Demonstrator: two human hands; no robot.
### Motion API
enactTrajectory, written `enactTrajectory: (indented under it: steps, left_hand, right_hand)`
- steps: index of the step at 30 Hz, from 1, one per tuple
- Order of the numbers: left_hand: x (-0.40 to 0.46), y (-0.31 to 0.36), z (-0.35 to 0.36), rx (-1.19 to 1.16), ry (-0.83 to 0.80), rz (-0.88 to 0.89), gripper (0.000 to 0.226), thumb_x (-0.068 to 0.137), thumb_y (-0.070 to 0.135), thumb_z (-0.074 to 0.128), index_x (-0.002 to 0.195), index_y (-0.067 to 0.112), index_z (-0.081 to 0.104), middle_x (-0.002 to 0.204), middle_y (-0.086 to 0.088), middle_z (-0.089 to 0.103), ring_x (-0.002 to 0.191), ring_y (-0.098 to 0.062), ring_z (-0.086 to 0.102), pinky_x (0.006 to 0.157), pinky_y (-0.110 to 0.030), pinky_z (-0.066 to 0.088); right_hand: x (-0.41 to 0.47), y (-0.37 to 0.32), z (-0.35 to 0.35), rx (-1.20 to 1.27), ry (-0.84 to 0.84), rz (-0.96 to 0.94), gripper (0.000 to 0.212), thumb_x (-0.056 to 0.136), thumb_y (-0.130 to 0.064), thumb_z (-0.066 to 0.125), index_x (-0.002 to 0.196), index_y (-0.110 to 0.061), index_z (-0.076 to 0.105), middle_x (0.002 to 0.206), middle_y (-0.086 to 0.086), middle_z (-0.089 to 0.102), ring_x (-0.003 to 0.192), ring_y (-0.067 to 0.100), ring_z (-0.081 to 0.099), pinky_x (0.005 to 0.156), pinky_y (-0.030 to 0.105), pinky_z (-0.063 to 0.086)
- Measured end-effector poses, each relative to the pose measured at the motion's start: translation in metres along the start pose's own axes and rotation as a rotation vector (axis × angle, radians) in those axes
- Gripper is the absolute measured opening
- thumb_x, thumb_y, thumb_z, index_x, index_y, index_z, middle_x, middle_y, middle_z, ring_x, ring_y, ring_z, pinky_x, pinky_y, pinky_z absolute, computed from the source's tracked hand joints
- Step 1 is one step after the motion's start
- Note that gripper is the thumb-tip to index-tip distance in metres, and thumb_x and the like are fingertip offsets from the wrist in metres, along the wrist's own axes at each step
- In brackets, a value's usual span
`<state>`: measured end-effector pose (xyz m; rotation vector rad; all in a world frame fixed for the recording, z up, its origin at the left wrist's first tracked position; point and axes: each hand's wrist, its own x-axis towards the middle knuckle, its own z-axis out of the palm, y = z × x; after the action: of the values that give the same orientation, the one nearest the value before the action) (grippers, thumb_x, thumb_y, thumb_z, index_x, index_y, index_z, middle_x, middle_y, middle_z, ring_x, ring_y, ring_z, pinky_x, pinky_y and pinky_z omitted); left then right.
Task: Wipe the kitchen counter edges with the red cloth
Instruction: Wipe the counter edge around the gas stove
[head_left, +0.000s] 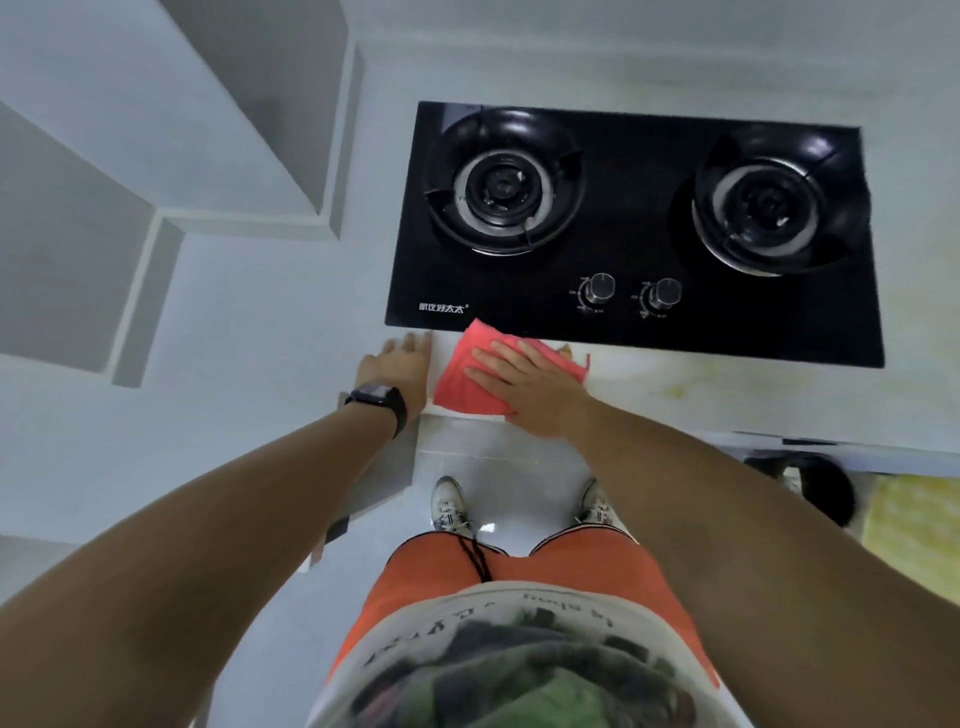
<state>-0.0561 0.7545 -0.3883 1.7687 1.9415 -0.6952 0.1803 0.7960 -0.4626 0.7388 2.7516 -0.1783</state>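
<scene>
The red cloth (462, 371) lies flat on the narrow front strip of the pale counter (675, 384), just below the black hob. My right hand (524, 387) presses down on the cloth with fingers spread, pointing left. My left hand (397, 364), with a black watch on the wrist, rests palm-down on the counter's left end, right beside the cloth and holding nothing. The counter's front edge runs under both hands.
A black glass two-burner gas hob (634, 234) with two knobs (600, 288) fills the counter behind the cloth. White wall and shelf panels (182, 223) stand to the left. Below are a tiled floor, my shoes, and a dark round object (815, 488) under the counter at right.
</scene>
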Motion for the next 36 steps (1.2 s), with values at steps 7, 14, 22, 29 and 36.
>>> enactTrajectory:
  steps: [7, 14, 22, 29, 36]
  left_hand:
    - [0.000, 0.107, 0.013, -0.022, -0.101, 0.095, 0.094, 0.084, 0.010, 0.067, 0.158, 0.021, 0.010, 0.169, -0.012, -0.003, 0.154, -0.035, 0.019, 0.117, -0.047, 0.036]
    - [0.007, 0.126, -0.004, -0.046, -0.244, 0.006, 0.101, 0.083, 0.026, 0.072, 0.161, 0.017, 0.008, 0.165, -0.017, 0.002, 0.136, -0.035, 0.046, 0.103, -0.042, 0.052]
    - [0.005, 0.152, -0.008, -0.091, -0.194, -0.042, 0.079, 0.083, 0.044, 0.057, 0.154, 0.037, 0.021, 0.143, -0.007, 0.040, 0.109, -0.029, 0.054, 0.081, -0.036, 0.052]
    - [0.011, 0.144, -0.013, 0.073, -0.242, 0.074, 0.078, 0.096, 0.036, 0.051, 0.162, 0.040, 0.008, 0.169, -0.012, 0.003, 0.138, -0.036, 0.043, 0.109, -0.041, 0.045]
    - [0.009, 0.147, -0.015, 0.090, -0.259, 0.115, 0.075, 0.100, 0.022, 0.041, 0.163, 0.033, 0.003, 0.167, -0.019, -0.001, 0.140, -0.041, 0.037, 0.109, -0.044, 0.046]
  right_hand:
    - [-0.080, 0.067, 0.024, 0.003, 0.035, -0.053, 0.100, 0.091, -0.052, 0.068, 0.165, -0.024, 0.006, 0.174, 0.003, 0.006, 0.160, 0.030, 0.006, 0.129, 0.052, 0.005]
    - [-0.153, 0.124, 0.046, 0.000, 0.032, -0.062, 0.101, 0.091, -0.054, 0.068, 0.165, -0.025, 0.008, 0.174, 0.002, 0.006, 0.160, 0.029, 0.007, 0.129, 0.049, -0.002]
    - [-0.205, 0.160, 0.063, -0.013, 0.036, -0.020, 0.096, 0.091, -0.053, 0.066, 0.165, -0.023, 0.014, 0.173, 0.005, 0.013, 0.159, 0.031, 0.012, 0.128, 0.052, 0.010]
    - [-0.196, 0.158, 0.068, -0.043, 0.094, -0.044, 0.088, 0.095, -0.047, 0.060, 0.165, -0.022, 0.013, 0.172, 0.008, 0.015, 0.158, 0.034, 0.015, 0.127, 0.056, 0.015]
    - [-0.157, 0.130, 0.060, -0.043, 0.078, -0.042, 0.089, 0.095, -0.045, 0.059, 0.165, -0.021, 0.009, 0.173, 0.009, 0.012, 0.159, 0.033, 0.012, 0.127, 0.055, 0.013]
